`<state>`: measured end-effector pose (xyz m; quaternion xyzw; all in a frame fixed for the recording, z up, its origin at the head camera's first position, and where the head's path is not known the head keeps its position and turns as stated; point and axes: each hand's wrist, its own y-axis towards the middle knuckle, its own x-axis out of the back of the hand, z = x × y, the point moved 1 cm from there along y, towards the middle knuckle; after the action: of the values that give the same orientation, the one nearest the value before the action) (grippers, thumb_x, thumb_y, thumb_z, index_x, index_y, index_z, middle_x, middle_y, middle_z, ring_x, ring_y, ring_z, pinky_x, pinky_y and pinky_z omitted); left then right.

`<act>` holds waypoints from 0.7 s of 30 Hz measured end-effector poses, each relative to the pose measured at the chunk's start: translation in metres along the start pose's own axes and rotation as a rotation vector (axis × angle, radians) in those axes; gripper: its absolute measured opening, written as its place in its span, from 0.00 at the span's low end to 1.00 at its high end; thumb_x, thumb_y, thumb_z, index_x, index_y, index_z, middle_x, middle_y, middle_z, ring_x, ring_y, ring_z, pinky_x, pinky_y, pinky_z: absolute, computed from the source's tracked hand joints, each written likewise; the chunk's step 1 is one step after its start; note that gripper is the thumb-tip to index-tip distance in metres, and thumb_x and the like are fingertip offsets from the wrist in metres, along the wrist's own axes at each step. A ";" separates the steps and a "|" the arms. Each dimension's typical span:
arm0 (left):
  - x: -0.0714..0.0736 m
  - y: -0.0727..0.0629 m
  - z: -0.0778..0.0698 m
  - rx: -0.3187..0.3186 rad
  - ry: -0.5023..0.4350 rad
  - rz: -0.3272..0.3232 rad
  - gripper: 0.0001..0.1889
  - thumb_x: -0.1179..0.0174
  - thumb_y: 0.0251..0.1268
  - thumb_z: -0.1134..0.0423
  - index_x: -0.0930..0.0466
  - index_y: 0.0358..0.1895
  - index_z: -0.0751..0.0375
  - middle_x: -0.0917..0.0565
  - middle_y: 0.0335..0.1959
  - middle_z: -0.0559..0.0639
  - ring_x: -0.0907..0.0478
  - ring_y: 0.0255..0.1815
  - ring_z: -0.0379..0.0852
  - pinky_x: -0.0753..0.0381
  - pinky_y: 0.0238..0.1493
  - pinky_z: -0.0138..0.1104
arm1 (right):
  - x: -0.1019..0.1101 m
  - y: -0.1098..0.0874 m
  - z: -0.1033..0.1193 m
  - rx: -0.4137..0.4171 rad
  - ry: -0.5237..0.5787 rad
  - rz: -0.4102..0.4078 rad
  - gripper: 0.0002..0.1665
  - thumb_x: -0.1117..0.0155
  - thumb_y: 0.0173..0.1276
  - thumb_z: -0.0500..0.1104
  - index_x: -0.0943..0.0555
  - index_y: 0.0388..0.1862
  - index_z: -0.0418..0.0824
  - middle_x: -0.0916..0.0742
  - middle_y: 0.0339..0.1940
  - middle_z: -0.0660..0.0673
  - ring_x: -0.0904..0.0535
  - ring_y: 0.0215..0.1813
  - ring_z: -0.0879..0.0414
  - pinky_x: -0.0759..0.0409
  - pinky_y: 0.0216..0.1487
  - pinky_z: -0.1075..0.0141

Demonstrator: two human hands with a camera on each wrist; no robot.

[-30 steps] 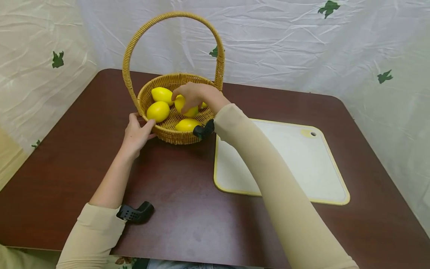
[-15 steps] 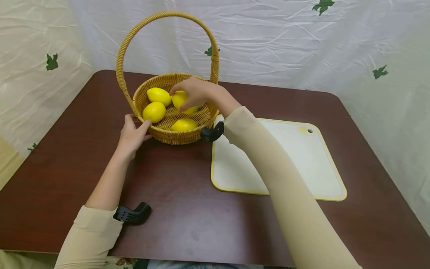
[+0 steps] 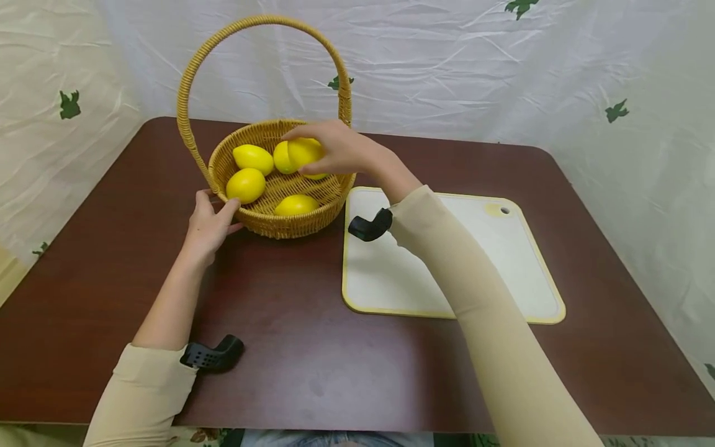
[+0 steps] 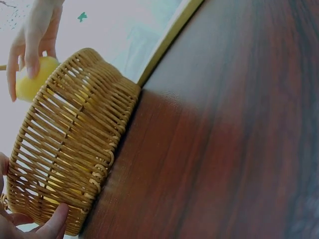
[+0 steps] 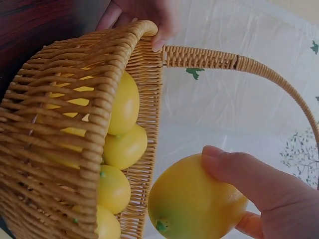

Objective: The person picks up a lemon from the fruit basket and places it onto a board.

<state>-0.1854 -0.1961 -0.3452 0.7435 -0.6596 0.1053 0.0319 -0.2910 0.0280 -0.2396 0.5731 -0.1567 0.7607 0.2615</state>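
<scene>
Between the thumb and fingers of my right hand (image 3: 343, 149) is a yellow lemon (image 3: 305, 153), lifted just above the basket's rim. Its greenish stem end shows in the right wrist view, where the held lemon (image 5: 192, 199) is apart from the others. The round wicker basket (image 3: 285, 228) has a tall arched handle. My left hand (image 3: 205, 228) grips its left side, thumb at the rim and fingers against the outer wall. Inside lie several more lemons: one at the near wall (image 3: 296, 205), two at the left, others partly hidden behind the held one.
A white cutting board (image 3: 385, 279) with a yellow edge lies right of the basket, partly under my right forearm. The brown table (image 3: 290, 347) ends at white curtains (image 3: 424, 81) behind. Black wrist cameras jut from both sleeves.
My right hand has raised its lemon up from among the others to above the rim. My left hand keeps its grip on the basket. The whole scene has shifted slightly left in view.
</scene>
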 end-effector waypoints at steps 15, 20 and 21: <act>0.000 0.001 -0.001 0.017 0.031 0.015 0.37 0.55 0.67 0.50 0.63 0.69 0.66 0.49 0.67 0.66 0.39 0.64 0.56 0.26 0.55 0.41 | -0.006 -0.043 -0.012 0.022 0.044 -0.204 0.32 0.36 0.60 0.49 0.31 0.64 0.49 0.25 0.60 0.51 0.32 0.58 0.56 0.34 0.56 0.64; 0.000 0.000 -0.001 0.029 0.035 0.021 0.38 0.55 0.67 0.49 0.64 0.70 0.65 0.50 0.67 0.66 0.40 0.64 0.55 0.26 0.56 0.40 | -0.008 -0.059 -0.017 0.024 0.100 -0.282 0.32 0.35 0.59 0.50 0.29 0.63 0.49 0.24 0.57 0.50 0.30 0.49 0.57 0.28 0.45 0.66; 0.000 0.000 -0.001 0.030 0.037 0.022 0.38 0.55 0.68 0.49 0.64 0.70 0.65 0.50 0.67 0.66 0.40 0.64 0.56 0.26 0.56 0.40 | -0.007 -0.063 -0.018 0.020 0.102 -0.297 0.32 0.35 0.59 0.50 0.29 0.63 0.49 0.24 0.57 0.49 0.30 0.50 0.58 0.28 0.45 0.66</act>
<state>-0.1852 -0.1956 -0.3440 0.7344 -0.6655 0.1294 0.0321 -0.2673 0.0872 -0.2559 0.5531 -0.0490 0.7434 0.3729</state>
